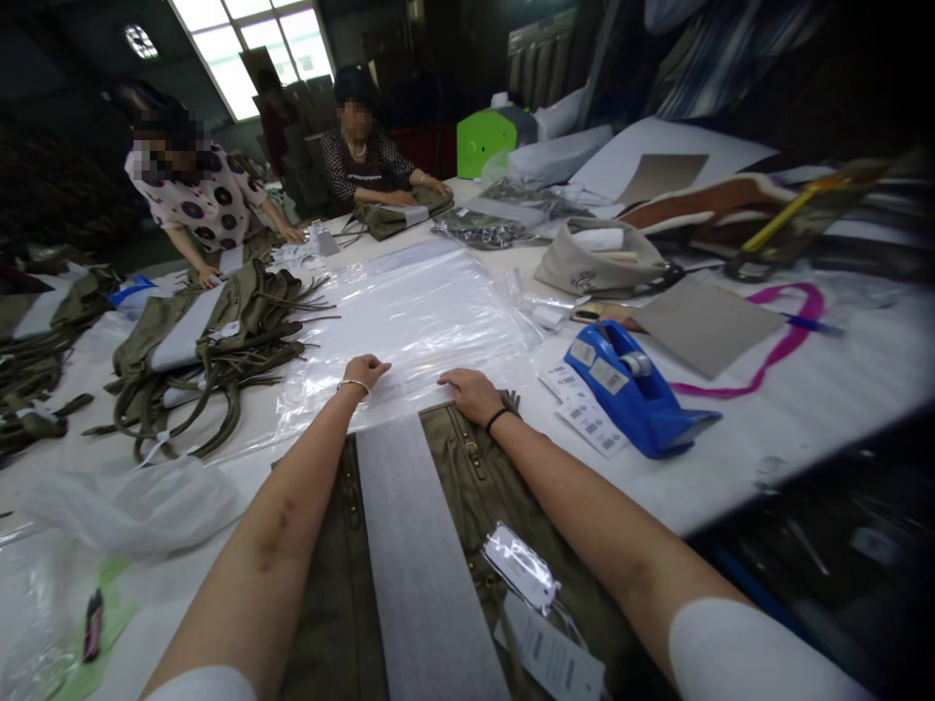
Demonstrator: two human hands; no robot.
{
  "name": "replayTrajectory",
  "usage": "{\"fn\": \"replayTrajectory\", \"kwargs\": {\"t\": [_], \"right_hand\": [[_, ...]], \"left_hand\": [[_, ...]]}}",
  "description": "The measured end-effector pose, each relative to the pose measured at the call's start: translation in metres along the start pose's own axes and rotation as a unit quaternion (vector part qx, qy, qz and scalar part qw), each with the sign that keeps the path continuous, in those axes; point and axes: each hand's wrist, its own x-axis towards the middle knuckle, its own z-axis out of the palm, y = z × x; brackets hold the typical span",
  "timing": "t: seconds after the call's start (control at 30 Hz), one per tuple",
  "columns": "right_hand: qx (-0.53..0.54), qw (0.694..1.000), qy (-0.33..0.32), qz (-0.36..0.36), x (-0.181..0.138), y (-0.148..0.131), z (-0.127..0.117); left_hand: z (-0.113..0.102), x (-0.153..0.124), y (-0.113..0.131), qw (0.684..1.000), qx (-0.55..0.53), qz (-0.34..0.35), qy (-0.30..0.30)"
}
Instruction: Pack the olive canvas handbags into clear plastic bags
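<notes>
An olive-green fabric bag (457, 458) lies in front of me, wrapped lengthwise by a pale paper band (416, 545). Shiny and printed hang tags (522, 568) rest on its right side. Beyond its far edge, clear plastic bags (424, 302) are spread flat in a stack. My left hand (365, 373) is closed at their near edge, its fingers pinched on the plastic. Opposite it, my right hand (471, 394) pinches the same edge between thumb and fingers, just above the fabric bag's top right corner. The exact grip of the fingertips is small and slightly blurred.
To the right stand a blue tape dispenser (628, 389), barcode stickers (588, 414), grey card (708, 326) and a beige pouch (595, 258). Banded olive bags (197, 321) are piled left. Two people (205, 195) handle similar bags across the table. A pink-handled tool (93, 625) lies lower left.
</notes>
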Motion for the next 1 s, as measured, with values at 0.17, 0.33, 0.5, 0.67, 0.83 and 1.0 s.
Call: {"fn": "replayTrajectory", "kwargs": {"t": [0.17, 0.33, 0.5, 0.67, 0.83, 1.0], "right_hand": [[-0.017, 1.0, 0.024, 0.0, 0.0, 0.0, 0.001], [-0.011, 1.0, -0.01, 0.016, 0.0, -0.001, 0.0], [-0.01, 0.999, -0.017, 0.028, 0.001, -0.002, -0.003], [0.039, 0.998, 0.006, 0.05, 0.004, -0.002, -0.003], [0.167, 0.982, 0.044, 0.071, 0.004, 0.001, -0.008], [0.229, 0.965, 0.086, 0.092, 0.0, -0.001, -0.012]], "left_hand": [[0.003, 0.004, 0.007, 0.998, 0.011, 0.047, 0.027], [0.005, 0.01, 0.026, 0.998, 0.023, 0.053, 0.001], [-0.022, -0.003, 0.044, 0.991, 0.025, 0.126, 0.047], [-0.02, -0.04, 0.064, 0.979, 0.003, 0.183, 0.089], [0.004, -0.052, 0.085, 0.982, -0.111, 0.146, 0.051], [0.008, -0.041, 0.083, 0.952, -0.296, 0.076, 0.03]]}}
